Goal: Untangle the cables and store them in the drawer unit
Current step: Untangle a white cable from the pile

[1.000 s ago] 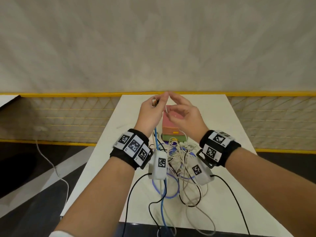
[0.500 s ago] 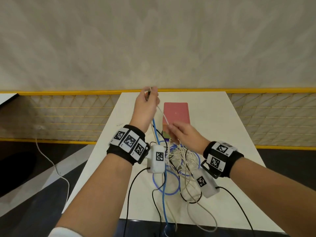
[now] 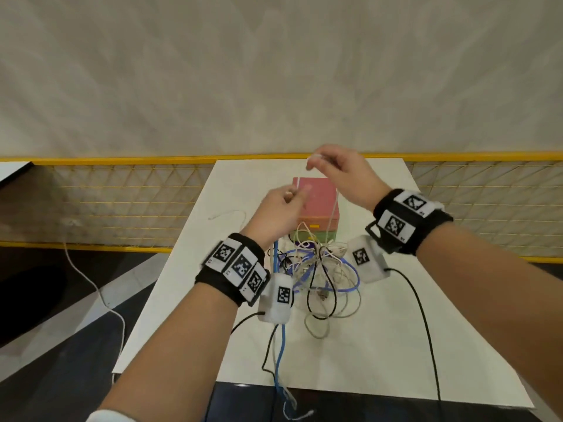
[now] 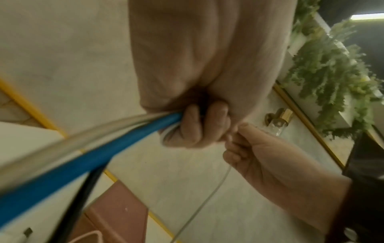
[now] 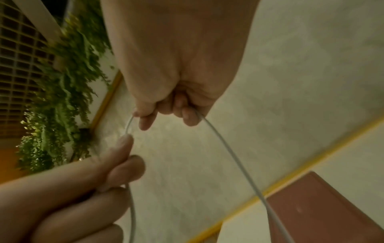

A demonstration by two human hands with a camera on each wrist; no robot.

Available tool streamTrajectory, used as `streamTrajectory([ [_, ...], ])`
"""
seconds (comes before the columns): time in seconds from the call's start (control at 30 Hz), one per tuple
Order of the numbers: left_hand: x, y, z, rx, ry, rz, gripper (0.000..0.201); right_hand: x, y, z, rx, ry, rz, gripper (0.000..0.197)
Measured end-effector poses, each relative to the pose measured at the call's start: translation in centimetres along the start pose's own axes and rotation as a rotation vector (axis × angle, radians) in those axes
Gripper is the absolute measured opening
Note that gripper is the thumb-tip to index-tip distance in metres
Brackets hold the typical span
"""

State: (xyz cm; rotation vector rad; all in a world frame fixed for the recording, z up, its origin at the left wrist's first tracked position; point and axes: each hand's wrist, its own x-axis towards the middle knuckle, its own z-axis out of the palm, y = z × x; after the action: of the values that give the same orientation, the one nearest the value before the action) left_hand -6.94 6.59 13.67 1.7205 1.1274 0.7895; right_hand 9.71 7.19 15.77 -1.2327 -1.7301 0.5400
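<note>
A thin white cable [image 3: 332, 214] rises from the tangle of cables [image 3: 320, 269] lying in front of the drawer unit [image 3: 316, 205], which has a pink top. My right hand [image 3: 313, 162] pinches this cable high above the unit. My left hand [image 3: 292, 194] pinches the same cable a little lower and to the left. In the left wrist view my left hand [image 4: 199, 129] also grips a blue cable [image 4: 83, 157] together with a grey and a black one. The right wrist view shows my right hand [image 5: 166, 113] holding the white cable [image 5: 228, 156] as a loop.
The white table [image 3: 380, 345] ends close to my body, and the blue cable [image 3: 278, 354] hangs over that front edge. A loose white cable [image 3: 231, 213] lies at the table's left. A yellow mesh fence [image 3: 122, 202] runs behind the table.
My right hand has risen from the tangle to above the drawer unit, drawing the white cable up. My left hand has dropped slightly and shifted right.
</note>
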Motion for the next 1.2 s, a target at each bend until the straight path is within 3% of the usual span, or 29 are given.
streamTrajectory([
  [0.1, 0.6, 0.9, -1.2, -0.249, 0.235, 0.045, 0.034, 0.2, 0.6, -0.9, 0.019, -0.04, -0.004, 0.017],
  [0.2, 0.9, 1.2, -2.9, -0.405, 0.434, 0.08, 0.035, -3.3, 4.7, 0.1, -0.254, -0.275, 0.155, 0.024],
  [0.27, 1.0, 0.3, -3.9, -0.375, 0.508, 0.057, 0.035, -6.2, 7.4, 1.0, -0.302, -0.401, 0.255, 0.027],
  [0.33, 1.0, -1.1, -4.3, -0.23, 0.523, 0.009, 0.022, -7.9, 8.5, 1.4, -0.236, -0.412, 0.32, 0.03],
  [0.37, 0.8, -1.6, -4.4, -0.174, 0.506, -0.002, 0.01, -8.1, 8.5, 1.5, -0.209, -0.389, 0.349, 0.031],
  [0.43, 0.3, -2.3, -3.6, -0.042, 0.43, 0.033, 0.039, -7.6, 7.7, 1.7, -0.177, -0.345, 0.373, 0.032],
  [0.5, -0.3, -2.3, -2.1, 0.048, 0.261, 0.132, 0.055, -6.5, 6.0, 1.9, -0.197, -0.338, 0.319, 0.03],
  [0.6, -0.9, -1.8, -0.1, 0.27, -0.016, 0.198, 0.039, -5.2, 3.0, 2.1, -0.238, -0.366, 0.157, 0.025],
  [0.67, -0.5, -1.8, 0.3, 0.408, -0.031, 0.169, 0.022, -4.7, 1.7, 2.0, -0.238, -0.349, 0.107, 0.025],
  [0.77, 0.1, -1.7, -0.2, 0.463, 0.137, 0.172, 0.033, -5.0, 2.3, 1.8, -0.229, -0.289, 0.143, 0.027],
  [0.87, 0.5, -1.0, -2.4, 0.232, 0.423, 0.142, 0.033, -7.6, 5.3, 2.0, -0.164, -0.362, 0.344, 0.033],
  [0.93, 0.7, -1.1, -3.9, 0.145, 0.512, 0.104, 0.034, -9.7, 7.4, 2.3, -0.131, -0.421, 0.458, 0.035],
  [1.07, 0.7, -2.9, -4.5, 0.199, 0.48, 0.035, 0.033, -10.4, 7.4, 2.0, -0.071, -0.297, 0.404, 0.032],
  [1.2, 0.1, -3.7, -4.6, 0.129, 0.558, 0.014, 0.023, -6.9, 4.0, 0.8, -0.001, 0.025, 0.206, 0.028],
])
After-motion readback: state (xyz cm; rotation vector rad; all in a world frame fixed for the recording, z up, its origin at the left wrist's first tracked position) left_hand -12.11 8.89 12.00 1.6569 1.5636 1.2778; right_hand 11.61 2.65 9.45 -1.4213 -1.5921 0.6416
